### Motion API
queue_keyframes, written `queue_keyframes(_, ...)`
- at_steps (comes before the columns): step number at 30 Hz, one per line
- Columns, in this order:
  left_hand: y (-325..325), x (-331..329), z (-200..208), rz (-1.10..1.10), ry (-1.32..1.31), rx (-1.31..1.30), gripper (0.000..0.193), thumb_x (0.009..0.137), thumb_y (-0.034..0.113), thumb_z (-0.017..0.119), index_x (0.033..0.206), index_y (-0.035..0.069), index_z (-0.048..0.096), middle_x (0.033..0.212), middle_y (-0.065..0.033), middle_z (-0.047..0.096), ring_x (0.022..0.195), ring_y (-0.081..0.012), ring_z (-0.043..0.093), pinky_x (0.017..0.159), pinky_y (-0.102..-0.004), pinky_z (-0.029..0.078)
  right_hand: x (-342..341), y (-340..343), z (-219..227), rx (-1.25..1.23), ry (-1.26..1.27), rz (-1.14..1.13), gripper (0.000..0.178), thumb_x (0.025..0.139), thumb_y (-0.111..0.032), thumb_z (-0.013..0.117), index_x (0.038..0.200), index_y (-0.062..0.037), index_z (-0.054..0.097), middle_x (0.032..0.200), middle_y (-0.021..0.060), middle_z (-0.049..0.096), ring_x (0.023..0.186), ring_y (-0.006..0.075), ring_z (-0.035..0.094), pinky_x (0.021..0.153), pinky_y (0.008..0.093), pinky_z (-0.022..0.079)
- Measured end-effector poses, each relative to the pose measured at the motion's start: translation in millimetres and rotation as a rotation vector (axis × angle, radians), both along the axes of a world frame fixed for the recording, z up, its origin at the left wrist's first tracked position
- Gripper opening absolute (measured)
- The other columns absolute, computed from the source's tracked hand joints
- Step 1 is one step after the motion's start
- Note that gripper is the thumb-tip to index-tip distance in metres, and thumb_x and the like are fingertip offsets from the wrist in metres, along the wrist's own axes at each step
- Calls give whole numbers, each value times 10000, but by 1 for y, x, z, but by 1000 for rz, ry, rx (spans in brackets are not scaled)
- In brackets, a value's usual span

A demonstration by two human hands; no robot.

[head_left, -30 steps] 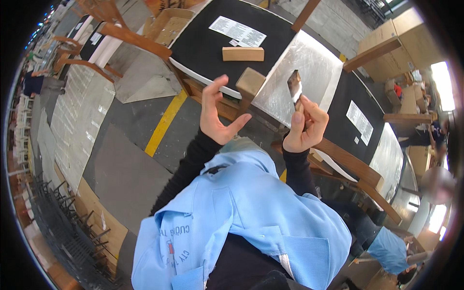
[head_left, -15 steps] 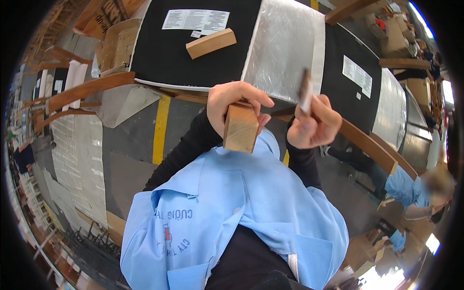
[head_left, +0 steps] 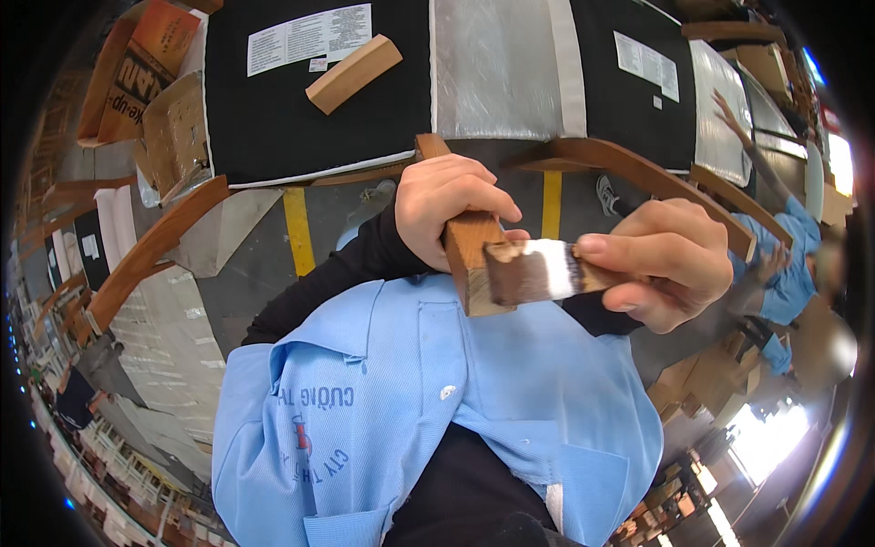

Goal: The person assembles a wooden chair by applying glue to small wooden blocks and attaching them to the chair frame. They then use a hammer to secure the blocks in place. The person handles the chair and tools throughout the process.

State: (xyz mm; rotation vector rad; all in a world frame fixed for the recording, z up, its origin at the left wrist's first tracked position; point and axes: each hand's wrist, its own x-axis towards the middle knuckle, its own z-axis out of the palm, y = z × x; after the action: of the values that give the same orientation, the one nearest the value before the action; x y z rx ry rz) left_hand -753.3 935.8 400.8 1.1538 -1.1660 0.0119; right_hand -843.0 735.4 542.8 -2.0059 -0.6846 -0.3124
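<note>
My left hand point(head_left: 456, 202) is wrapped round a brown wooden bar point(head_left: 471, 251); its squared end points toward my chest. The far end shows beyond my knuckles. In my right hand point(head_left: 670, 264) is a flat paintbrush point(head_left: 538, 272), pinched between thumb and fingers. Dark brown covers the brush's tip, with a white band behind it. That tip lies against or just over the bar's near right side; I cannot tell whether they touch. Ahead, a lighter wooden block point(head_left: 355, 73) lies at a slant on a black-covered surface point(head_left: 273, 137), beside a white printed sheet point(head_left: 310, 38).
Clear plastic film point(head_left: 497, 73) covers the middle of the surface ahead. Curved wooden rails point(head_left: 159, 251) stand to the left and right. Cardboard boxes point(head_left: 173, 118) are at the far left. On the right, a person in blue point(head_left: 784, 264) has an arm stretched out.
My right hand has brought the paintbrush down beside the bar's near end. The bar has turned slightly and now shows its long side. My view has shifted, and the person at right has raised an arm.
</note>
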Motion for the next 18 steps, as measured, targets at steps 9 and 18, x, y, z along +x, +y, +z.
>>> queue_keyframes(9,-3,2,1,4,-69,-17,300,698,225,864,858,109,639,706,-27,665,602,-189,646,641,-313,557,-39,-27,19,-111,177,-130,313,772,-185,798,961,54,724,650,89,662,487,106,572,402,214,389)
queue_keyframes(18,0,4,8,-62,-70,17,286,710,212,857,847,107,628,694,-21,657,586,-183,639,638,-321,565,-22,9,8,-10,177,-48,357,746,-180,822,984,67,721,659,79,664,466,89,529,385,200,338)
